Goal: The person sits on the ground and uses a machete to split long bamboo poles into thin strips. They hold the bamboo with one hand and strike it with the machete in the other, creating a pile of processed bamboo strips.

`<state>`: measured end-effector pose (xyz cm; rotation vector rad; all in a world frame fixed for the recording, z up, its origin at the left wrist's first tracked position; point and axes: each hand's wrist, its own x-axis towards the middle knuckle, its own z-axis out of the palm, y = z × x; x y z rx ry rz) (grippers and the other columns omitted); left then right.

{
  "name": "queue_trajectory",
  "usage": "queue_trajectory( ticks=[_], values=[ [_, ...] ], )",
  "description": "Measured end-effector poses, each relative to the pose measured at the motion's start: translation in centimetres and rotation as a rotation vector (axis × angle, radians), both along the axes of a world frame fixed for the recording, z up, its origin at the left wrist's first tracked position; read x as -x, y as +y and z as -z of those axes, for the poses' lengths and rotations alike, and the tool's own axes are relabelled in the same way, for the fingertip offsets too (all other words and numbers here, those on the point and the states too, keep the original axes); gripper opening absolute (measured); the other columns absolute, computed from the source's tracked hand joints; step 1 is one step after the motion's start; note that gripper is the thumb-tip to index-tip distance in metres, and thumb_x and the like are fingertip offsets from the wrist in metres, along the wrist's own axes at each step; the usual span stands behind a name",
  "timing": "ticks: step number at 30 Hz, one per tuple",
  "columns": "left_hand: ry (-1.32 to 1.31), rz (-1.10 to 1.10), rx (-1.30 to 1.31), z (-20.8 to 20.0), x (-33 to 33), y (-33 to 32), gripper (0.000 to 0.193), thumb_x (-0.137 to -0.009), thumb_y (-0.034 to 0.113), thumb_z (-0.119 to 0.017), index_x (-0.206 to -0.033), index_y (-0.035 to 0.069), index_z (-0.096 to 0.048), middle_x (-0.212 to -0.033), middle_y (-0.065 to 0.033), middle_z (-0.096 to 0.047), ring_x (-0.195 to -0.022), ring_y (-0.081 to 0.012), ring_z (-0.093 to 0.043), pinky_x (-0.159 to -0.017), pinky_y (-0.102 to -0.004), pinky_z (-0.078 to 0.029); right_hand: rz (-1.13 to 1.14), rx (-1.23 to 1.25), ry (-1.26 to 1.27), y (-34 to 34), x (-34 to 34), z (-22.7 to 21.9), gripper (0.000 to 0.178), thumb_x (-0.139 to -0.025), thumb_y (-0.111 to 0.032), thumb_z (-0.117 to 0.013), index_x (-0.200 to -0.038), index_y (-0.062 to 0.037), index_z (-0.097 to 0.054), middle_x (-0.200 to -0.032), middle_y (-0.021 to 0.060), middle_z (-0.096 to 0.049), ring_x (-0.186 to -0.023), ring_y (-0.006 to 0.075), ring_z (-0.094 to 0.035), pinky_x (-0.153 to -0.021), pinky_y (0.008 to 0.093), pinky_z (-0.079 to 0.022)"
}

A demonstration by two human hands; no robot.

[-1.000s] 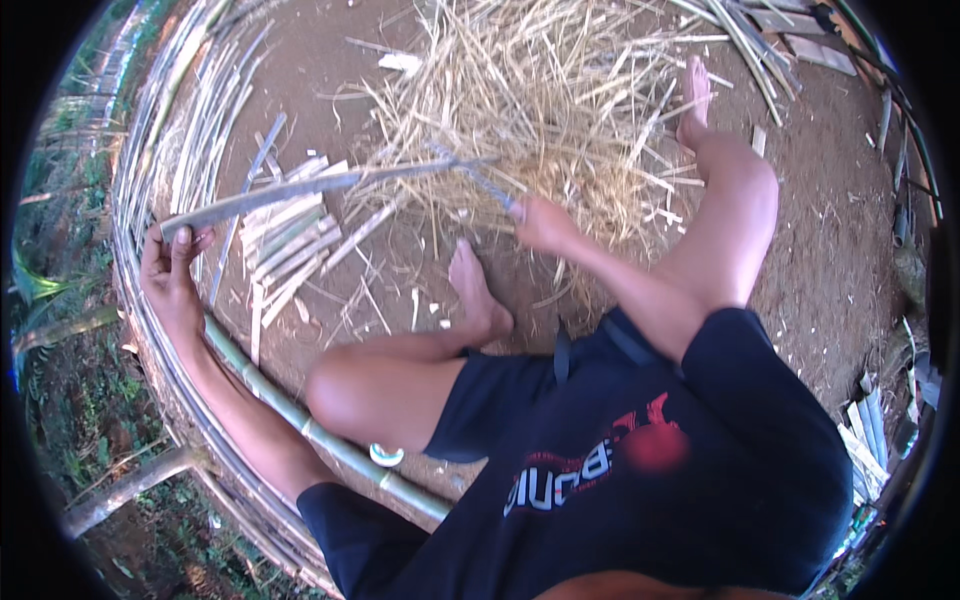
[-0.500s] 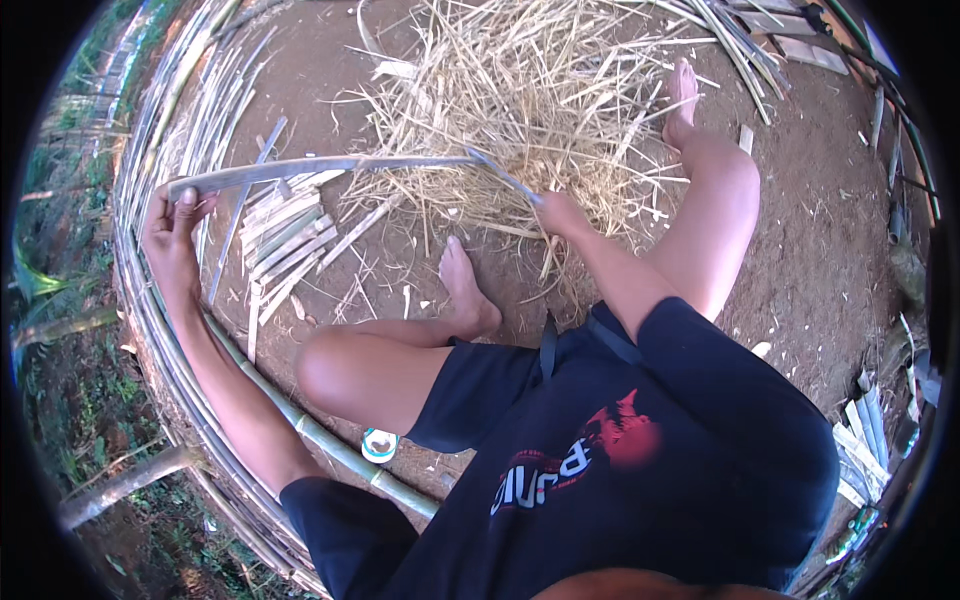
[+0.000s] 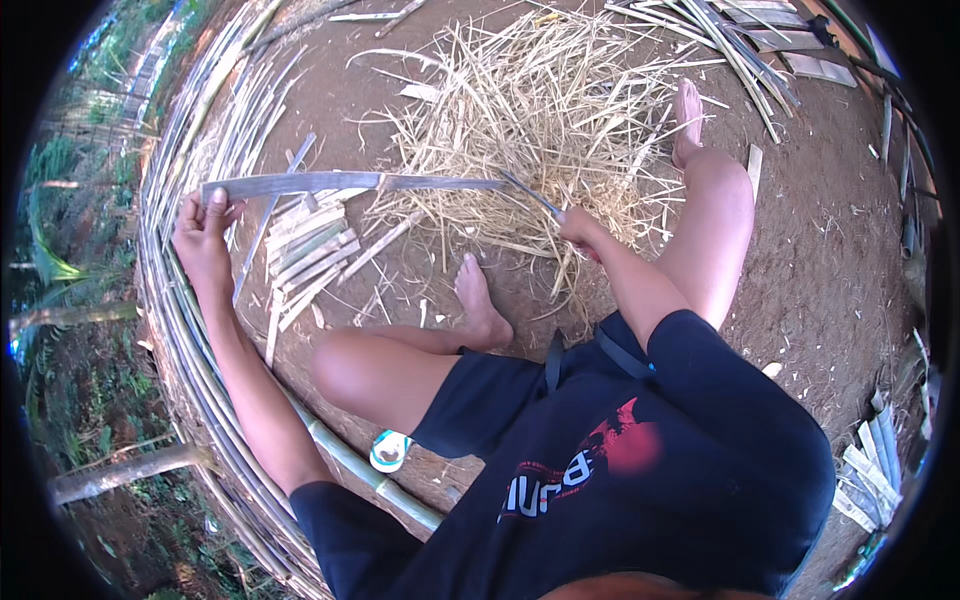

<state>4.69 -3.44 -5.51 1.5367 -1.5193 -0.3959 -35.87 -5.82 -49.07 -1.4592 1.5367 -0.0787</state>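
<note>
My left hand (image 3: 208, 238) pinches one end of a long flat bamboo strip (image 3: 330, 182), thumb on top and fingers beneath. The strip reaches across to the right, with a node near its middle. My right hand (image 3: 577, 227) is closed around the handle of a knife (image 3: 532, 192), most of the handle hidden in the fist. The knife's narrow dark blade slants up and left, meeting the strip's far end; whether it cuts into it I cannot tell. Beneath that meeting point lies a heap of pale bamboo shavings (image 3: 540, 110).
Short split bamboo pieces (image 3: 312, 248) are stacked on the soil left of my bare foot. Long bamboo poles (image 3: 200, 350) line the left side. A white and teal cup (image 3: 390, 451) stands by my knee. More slats (image 3: 870, 470) lie at the lower right.
The view has shifted a little, so the scene sits slightly lower and further right. The strip lies more level now, and the knife still meets its right end.
</note>
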Motion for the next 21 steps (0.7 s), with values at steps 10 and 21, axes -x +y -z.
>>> queue_trajectory(
  ticks=[10,21],
  values=[
    [0.142,-0.048,0.121,1.3,0.5,-0.4,0.019,-0.096,0.014,-0.060,-0.099,-0.004,-0.057,-0.089,-0.0094,-0.062,-0.077,-0.0161,-0.065,-0.073,-0.0291,-0.060,-0.102,0.286,-0.398,5.6,-8.7,-17.3,0.027,-0.086,-0.017,-0.062,-0.107,-0.0010,-0.058,-0.072,0.0130,-0.064,-0.065,0.0215,-0.066,-0.062,0.0355,-0.054],
    [0.086,-0.105,0.195,2.0,2.0,0.1,0.018,-0.096,0.013,-0.058,-0.100,-0.005,-0.057,-0.087,-0.0083,-0.060,-0.077,-0.0148,-0.063,-0.072,-0.0303,-0.061,-0.078,0.132,-0.322,4.0,-8.0,-15.4,0.022,-0.086,-0.010,-0.056,-0.106,-0.0012,-0.063,-0.084,0.0193,-0.066,-0.079,0.0293,-0.067,-0.074,0.0413,-0.054]
  ],
)
